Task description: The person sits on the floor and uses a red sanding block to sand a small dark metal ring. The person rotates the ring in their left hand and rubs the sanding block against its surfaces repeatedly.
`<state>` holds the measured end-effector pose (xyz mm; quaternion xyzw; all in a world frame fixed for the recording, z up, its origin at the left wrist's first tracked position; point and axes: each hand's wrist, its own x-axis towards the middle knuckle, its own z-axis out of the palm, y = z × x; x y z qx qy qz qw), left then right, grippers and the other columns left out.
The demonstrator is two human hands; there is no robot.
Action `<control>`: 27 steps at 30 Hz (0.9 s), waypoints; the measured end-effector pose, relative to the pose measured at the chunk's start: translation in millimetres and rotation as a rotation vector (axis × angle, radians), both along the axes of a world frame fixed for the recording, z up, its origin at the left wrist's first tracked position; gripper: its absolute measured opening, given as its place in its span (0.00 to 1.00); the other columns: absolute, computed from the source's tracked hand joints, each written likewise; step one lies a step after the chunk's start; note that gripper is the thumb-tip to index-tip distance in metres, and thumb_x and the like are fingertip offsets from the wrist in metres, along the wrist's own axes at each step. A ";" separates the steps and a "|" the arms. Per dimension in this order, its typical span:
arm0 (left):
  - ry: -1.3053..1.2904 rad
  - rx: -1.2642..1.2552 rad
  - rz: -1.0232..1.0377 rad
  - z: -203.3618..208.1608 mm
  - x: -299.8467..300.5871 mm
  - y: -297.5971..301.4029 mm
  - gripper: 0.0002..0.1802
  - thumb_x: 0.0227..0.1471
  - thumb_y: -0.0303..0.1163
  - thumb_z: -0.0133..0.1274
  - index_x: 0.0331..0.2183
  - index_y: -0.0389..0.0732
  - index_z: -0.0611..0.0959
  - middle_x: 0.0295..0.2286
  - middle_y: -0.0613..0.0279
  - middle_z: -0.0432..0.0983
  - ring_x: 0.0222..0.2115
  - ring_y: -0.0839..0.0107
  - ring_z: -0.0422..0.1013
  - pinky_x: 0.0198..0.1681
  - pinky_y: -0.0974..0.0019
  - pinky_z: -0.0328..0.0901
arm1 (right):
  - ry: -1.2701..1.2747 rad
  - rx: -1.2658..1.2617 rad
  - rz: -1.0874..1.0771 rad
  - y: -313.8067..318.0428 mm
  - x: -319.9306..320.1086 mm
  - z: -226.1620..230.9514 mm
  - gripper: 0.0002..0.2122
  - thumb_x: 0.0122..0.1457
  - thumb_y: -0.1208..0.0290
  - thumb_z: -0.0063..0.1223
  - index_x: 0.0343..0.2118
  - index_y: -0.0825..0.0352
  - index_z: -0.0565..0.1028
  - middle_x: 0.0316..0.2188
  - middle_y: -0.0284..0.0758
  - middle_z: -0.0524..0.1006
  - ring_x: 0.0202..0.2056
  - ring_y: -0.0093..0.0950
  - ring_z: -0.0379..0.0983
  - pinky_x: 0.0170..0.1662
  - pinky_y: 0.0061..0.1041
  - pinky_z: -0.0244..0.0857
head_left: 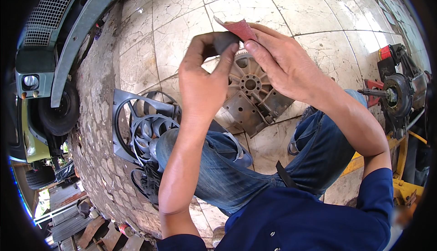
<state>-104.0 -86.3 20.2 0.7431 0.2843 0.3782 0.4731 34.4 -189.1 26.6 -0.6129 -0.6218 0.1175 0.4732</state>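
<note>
Both hands are raised in front of me, close together. A folded piece of red sandpaper with a curled edge is pinched between the thumb and fingers of my right hand. My left hand grips a small dark grey piece between thumb and bent fingers; its kind cannot be made out. The sandpaper touches or overlaps that piece. Below the hands, a round spoked metal wheel with a toothed rim lies on the tiles, partly covered by my hands. Rusty metal blocks with holes sit against its near side.
A fan shroud with a fan stands left of my knee. A vehicle with a grille and headlight is at the far left, beside rough broken ground. At the right, a machine part with a shaft stands near a yellow frame.
</note>
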 end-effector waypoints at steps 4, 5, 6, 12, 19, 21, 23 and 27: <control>0.035 0.063 0.046 6.7 -3.8 1.7 0.11 0.49 0.24 0.62 0.35 0.33 0.79 0.30 0.56 0.80 0.32 0.71 0.76 0.39 0.68 0.69 | -0.032 0.068 -0.009 2.1 -4.0 -6.3 0.18 0.69 0.65 0.40 0.54 0.74 0.69 0.47 0.47 0.75 0.38 0.44 0.75 0.41 0.36 0.69; 0.044 0.117 0.043 5.5 -4.3 1.5 0.11 0.49 0.24 0.62 0.35 0.33 0.79 0.30 0.56 0.80 0.32 0.71 0.76 0.39 0.68 0.69 | -0.028 0.063 -0.009 1.4 -4.6 -5.2 0.18 0.69 0.65 0.40 0.54 0.74 0.69 0.46 0.48 0.75 0.38 0.45 0.75 0.41 0.36 0.69; 0.078 0.203 0.038 6.7 -3.9 -2.1 0.10 0.49 0.24 0.62 0.34 0.33 0.79 0.29 0.56 0.80 0.31 0.70 0.76 0.38 0.67 0.69 | -0.009 0.023 -0.003 1.0 -3.7 -3.2 0.18 0.69 0.65 0.40 0.53 0.74 0.69 0.45 0.48 0.75 0.38 0.45 0.75 0.41 0.36 0.69; 0.078 0.136 0.055 8.8 -2.9 -0.7 0.12 0.49 0.24 0.61 0.36 0.34 0.77 0.29 0.54 0.79 0.31 0.68 0.77 0.36 0.66 0.70 | 0.069 -0.109 0.008 -0.7 -4.3 6.1 0.17 0.68 0.66 0.41 0.51 0.75 0.71 0.41 0.50 0.76 0.36 0.46 0.75 0.40 0.37 0.69; 0.142 0.107 0.018 7.1 -2.3 -9.9 0.11 0.51 0.23 0.60 0.36 0.35 0.75 0.29 0.55 0.80 0.28 0.66 0.79 0.31 0.66 0.70 | 0.021 -0.037 -0.008 0.3 -3.5 0.3 0.17 0.68 0.66 0.41 0.51 0.76 0.70 0.41 0.51 0.76 0.36 0.47 0.75 0.40 0.38 0.69; 0.141 0.027 0.015 12.3 -3.1 -6.4 0.11 0.51 0.23 0.60 0.36 0.35 0.75 0.29 0.55 0.80 0.27 0.67 0.79 0.30 0.66 0.70 | 0.017 -0.047 -0.011 0.3 -3.6 0.3 0.17 0.68 0.66 0.41 0.51 0.75 0.70 0.41 0.50 0.76 0.37 0.47 0.74 0.40 0.38 0.69; 0.090 0.029 0.055 12.1 -3.2 -3.1 0.11 0.50 0.23 0.60 0.36 0.36 0.75 0.28 0.56 0.80 0.26 0.69 0.78 0.29 0.67 0.70 | 0.013 -0.053 -0.006 1.1 -4.8 -0.6 0.17 0.68 0.66 0.41 0.51 0.75 0.70 0.42 0.50 0.76 0.37 0.47 0.74 0.41 0.38 0.69; 0.164 0.120 0.034 9.5 -4.3 -7.5 0.12 0.49 0.23 0.61 0.36 0.37 0.75 0.28 0.56 0.80 0.27 0.68 0.78 0.30 0.65 0.69 | 0.045 -0.078 -0.001 -1.8 -4.7 2.2 0.17 0.68 0.66 0.40 0.51 0.75 0.70 0.41 0.50 0.76 0.36 0.47 0.74 0.40 0.38 0.68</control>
